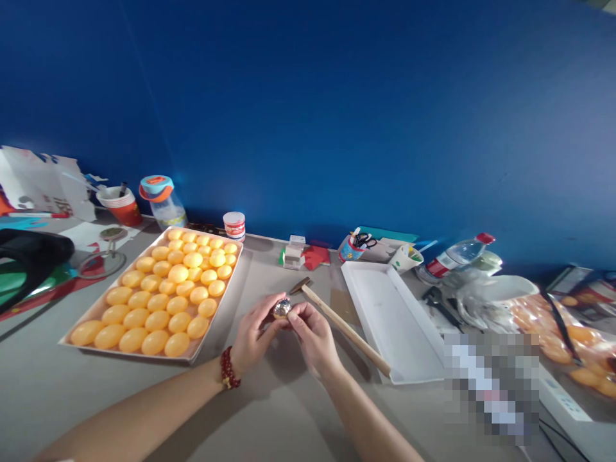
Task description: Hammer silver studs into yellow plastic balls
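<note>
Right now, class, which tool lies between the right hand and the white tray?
In the head view, a hammer lies there, its wooden handle slanting between the right hand and the white tray.

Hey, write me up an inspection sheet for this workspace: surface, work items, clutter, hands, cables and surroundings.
Surface: grey tabletop, with things along its far edge and both sides.
Work items: silvery ball in the fingers; hammer lying just beyond the right hand, its handle end beside the white tray.
Clutter: box of orange balls at left; jug, pen cup and plastic bottle towards the back.
Hands: left hand and right hand both at the silvery ball; beaded bracelet on the left wrist.
Cables: dark cables near the power strip, lower right; ends not visible.
Surroundings: blue wall behind; one patch at lower right is pixelated.
</note>
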`<act>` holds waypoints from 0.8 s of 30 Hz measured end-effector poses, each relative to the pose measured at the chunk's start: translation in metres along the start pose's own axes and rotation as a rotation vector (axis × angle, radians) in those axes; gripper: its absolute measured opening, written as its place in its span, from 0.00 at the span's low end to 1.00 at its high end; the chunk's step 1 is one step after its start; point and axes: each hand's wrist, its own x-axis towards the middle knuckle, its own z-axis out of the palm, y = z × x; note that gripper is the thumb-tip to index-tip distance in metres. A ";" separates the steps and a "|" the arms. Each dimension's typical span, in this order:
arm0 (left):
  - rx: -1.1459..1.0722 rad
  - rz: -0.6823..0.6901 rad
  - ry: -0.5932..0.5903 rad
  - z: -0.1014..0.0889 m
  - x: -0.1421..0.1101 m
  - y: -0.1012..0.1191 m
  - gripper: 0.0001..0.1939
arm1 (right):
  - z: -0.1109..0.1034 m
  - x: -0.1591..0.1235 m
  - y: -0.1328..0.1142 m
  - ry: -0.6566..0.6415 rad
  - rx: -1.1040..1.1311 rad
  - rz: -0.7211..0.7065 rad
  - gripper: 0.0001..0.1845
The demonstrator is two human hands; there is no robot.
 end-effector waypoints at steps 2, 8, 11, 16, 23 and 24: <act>-0.008 0.003 -0.004 0.001 0.000 0.000 0.22 | 0.001 0.000 0.000 0.011 -0.002 -0.006 0.10; -0.110 -0.070 0.019 0.004 0.002 0.001 0.21 | 0.000 0.001 0.001 0.017 0.023 -0.015 0.09; -0.216 -0.120 0.026 0.005 0.002 0.001 0.20 | 0.000 0.001 0.001 0.013 0.053 -0.022 0.09; -0.295 -0.154 0.006 0.007 0.002 0.001 0.20 | 0.002 -0.003 -0.002 0.041 0.053 -0.091 0.09; -0.311 -0.136 -0.009 0.007 0.000 0.001 0.21 | 0.004 -0.008 -0.006 0.090 -0.151 -0.159 0.08; -0.299 -0.132 -0.010 0.007 -0.001 0.000 0.21 | 0.004 -0.008 -0.007 0.099 -0.174 -0.160 0.08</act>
